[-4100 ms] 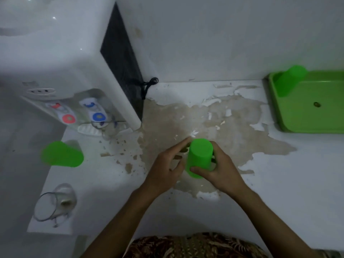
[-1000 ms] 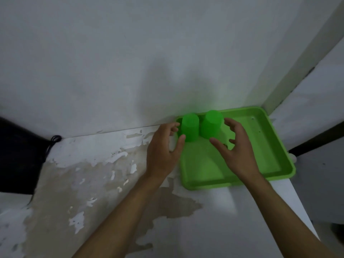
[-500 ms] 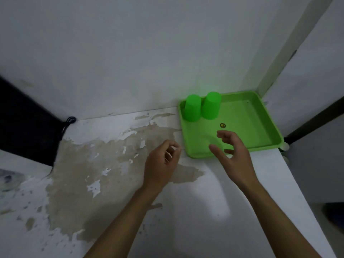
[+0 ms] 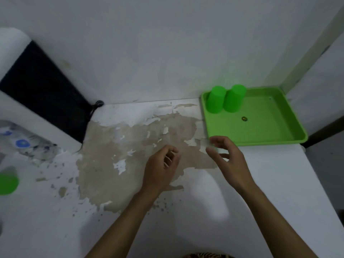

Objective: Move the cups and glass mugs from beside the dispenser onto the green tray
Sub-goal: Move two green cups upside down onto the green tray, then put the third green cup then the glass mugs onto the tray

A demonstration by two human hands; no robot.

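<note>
Two green cups [image 4: 215,102] [image 4: 234,100] stand upside down, side by side, in the far left corner of the green tray [image 4: 270,140]. Another green cup [image 4: 7,183] shows at the left edge, in front of the white water dispenser [image 4: 28,108]. My left hand [image 4: 161,168] hovers over the stained counter with its fingers loosely curled and nothing in it. My right hand [image 4: 228,161] is just in front of the tray's near left corner, fingers apart and empty. No glass mug is in view.
The tray sits in the right corner against the wall [image 4: 167,53]. A black cable [image 4: 96,105] lies behind the dispenser. The counter top [image 4: 130,155] has a large brown patch of peeled paint. The counter's right edge drops off beyond the tray.
Both hands have let go of the cup placed on the tray and drawn back toward me and to the left. The view has swung left, bringing the dispenser and the third cup into sight.
</note>
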